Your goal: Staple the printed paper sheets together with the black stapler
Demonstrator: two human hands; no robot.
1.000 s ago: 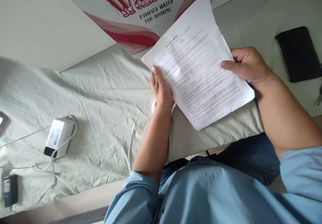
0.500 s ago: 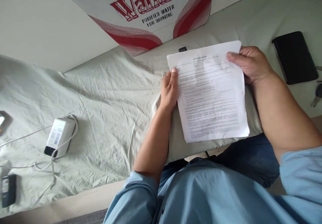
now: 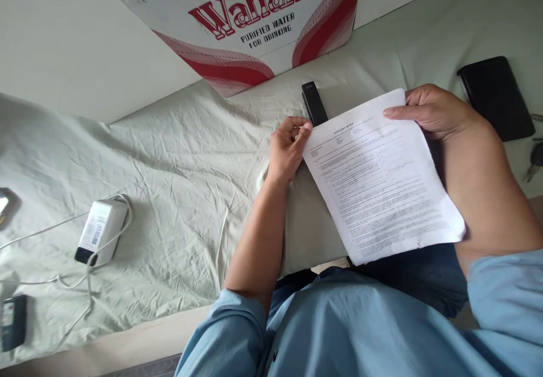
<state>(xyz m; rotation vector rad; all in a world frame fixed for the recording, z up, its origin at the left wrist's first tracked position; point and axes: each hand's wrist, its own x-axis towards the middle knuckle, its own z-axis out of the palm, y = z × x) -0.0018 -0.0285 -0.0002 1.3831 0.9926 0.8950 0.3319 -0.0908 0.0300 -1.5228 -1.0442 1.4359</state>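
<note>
A white printed sheet of paper (image 3: pixel 382 179) hangs over the edge of a pale green pillow (image 3: pixel 309 224). My right hand (image 3: pixel 432 111) grips the sheet's top right corner with thumb on top. My left hand (image 3: pixel 288 148) pinches its top left corner, fingers curled. A black stapler (image 3: pixel 313 103) lies on the bedsheet just above the paper, close to my left fingers.
A red and white "Wahaha" cardboard box (image 3: pixel 263 21) leans against the wall behind. A black wallet (image 3: pixel 494 97) and keys (image 3: pixel 535 162) lie at the right. At the left are a white power adapter (image 3: pixel 102 230) with cables and a small black device (image 3: pixel 12 320).
The sheet has turned and moved down and to the right toward my lap. The black stapler, hidden by it before, now shows. My left hand went from flat under the edge to pinching the corner.
</note>
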